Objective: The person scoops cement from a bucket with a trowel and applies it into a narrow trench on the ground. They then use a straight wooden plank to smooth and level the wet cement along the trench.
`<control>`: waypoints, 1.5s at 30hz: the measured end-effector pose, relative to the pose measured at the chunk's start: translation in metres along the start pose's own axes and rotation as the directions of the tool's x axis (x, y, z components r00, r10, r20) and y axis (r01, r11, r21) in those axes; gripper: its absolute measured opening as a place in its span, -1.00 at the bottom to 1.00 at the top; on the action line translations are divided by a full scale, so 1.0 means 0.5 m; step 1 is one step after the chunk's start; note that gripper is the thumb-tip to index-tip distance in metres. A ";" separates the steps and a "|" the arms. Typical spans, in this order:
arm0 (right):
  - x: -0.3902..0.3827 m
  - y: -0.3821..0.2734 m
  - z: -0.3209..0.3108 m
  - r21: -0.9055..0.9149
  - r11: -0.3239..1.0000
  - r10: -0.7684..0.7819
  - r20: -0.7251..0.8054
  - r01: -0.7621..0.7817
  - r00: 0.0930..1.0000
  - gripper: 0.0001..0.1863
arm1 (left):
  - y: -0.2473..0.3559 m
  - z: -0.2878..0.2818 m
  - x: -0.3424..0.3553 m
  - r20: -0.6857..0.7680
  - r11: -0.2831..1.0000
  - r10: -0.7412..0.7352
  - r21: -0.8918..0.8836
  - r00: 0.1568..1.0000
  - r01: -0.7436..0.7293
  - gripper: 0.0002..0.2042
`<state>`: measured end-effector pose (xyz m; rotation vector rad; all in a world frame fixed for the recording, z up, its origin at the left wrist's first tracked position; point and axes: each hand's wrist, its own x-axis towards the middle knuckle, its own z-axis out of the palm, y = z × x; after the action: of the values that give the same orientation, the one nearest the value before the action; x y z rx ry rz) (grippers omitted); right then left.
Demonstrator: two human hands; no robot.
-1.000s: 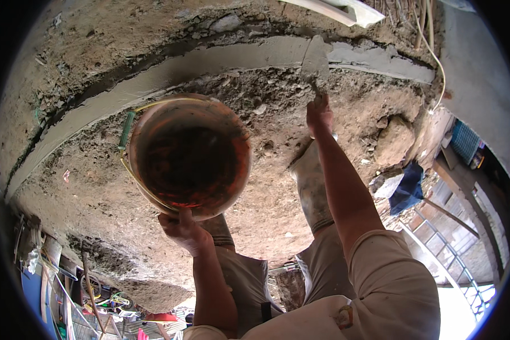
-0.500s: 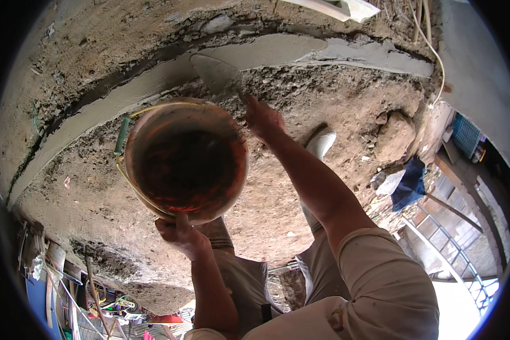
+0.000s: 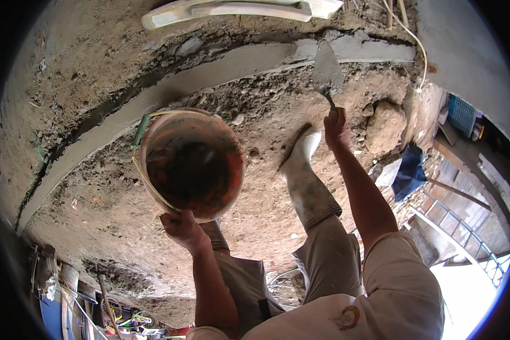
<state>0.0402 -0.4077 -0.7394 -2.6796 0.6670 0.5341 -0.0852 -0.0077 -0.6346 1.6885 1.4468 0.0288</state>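
Note:
My left hand [image 3: 184, 229] grips the near rim of an orange bucket [image 3: 232, 187], tilted so that its dark, stained inside faces me. The bucket's wire handle with a green grip [image 3: 141, 130] hangs at its left side. In my right hand [image 3: 338, 130] is a trowel [image 3: 327, 71], held by its handle with the blade pointing away from me. The blade is smeared with grey mortar, and its tip overlaps the right part of a smooth, grey mortar band [image 3: 226, 68] along the dirt. Whether the tip touches the band I cannot tell.
A pale plastering float [image 3: 249, 10] lies beyond the band. My booted foot [image 3: 306, 148] stands on the dirt, with a large rock [image 3: 385, 126] to its right. Farther right are a dark blue cloth [image 3: 409, 173], a grey wall [image 3: 470, 56] and a metal ladder [image 3: 464, 235].
My right hand has carried the trowel rightward along the mortar band, away from the bucket. The bucket sits slightly lower in view. More of the float and my boot shows.

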 end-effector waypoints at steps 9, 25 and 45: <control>-0.217 -0.155 -0.172 -0.099 0.829 -0.453 0.458 0.550 0.765 -0.59 | 0.018 0.059 -0.039 0.142 0.977 0.172 0.099 0.975 -0.187 -0.78; -0.179 -0.207 -0.058 -0.130 0.575 -0.496 0.730 0.808 0.470 -0.68 | 0.047 0.092 -0.072 0.266 0.957 0.289 -0.120 0.920 -0.266 -0.79; -0.177 -0.139 -0.082 -0.042 0.607 -0.635 0.575 0.794 0.516 -0.65 | 0.030 0.110 -0.057 0.169 0.971 0.235 -0.005 0.957 -0.238 -0.78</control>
<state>0.0139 -0.3324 -0.6504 -2.5441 -0.7592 1.0819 -0.0532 -0.0616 -0.6443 1.8229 1.1182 0.0062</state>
